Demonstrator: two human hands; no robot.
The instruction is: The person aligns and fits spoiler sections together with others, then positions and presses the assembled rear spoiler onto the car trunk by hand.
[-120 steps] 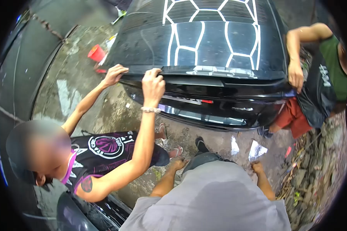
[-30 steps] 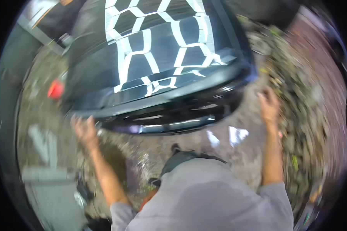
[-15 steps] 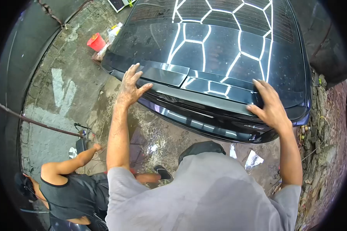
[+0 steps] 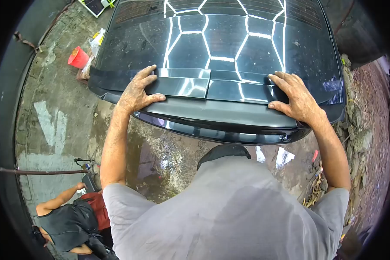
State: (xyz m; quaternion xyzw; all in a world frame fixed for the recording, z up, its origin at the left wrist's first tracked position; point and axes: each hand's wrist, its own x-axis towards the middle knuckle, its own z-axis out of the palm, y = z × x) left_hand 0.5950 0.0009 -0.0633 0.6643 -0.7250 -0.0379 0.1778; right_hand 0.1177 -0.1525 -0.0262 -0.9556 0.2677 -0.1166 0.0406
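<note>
A dark, glossy car shows its rear window and rear deck, with white light patterns reflected in it. Along the deck's rear edge lies a long dark spoiler-like panel, with a seam near its middle. My left hand rests at the panel's left part, fingers and thumb spread. At the right part lies my right hand, its fingers also apart, thumb toward the rear edge. Neither hand is wrapped round anything. The matte rear edge strip runs between and below the hands.
A co-worker in a dark sleeveless top is low at the lower left, near a dark box. A red bucket stands left of the car. Foil-like scraps lie on the ground; rubble lines the right side.
Both my hands have come from beside the car onto its rear panel. The co-workers seen at left and right earlier have left those places; one is now at lower left. The view has shifted.
</note>
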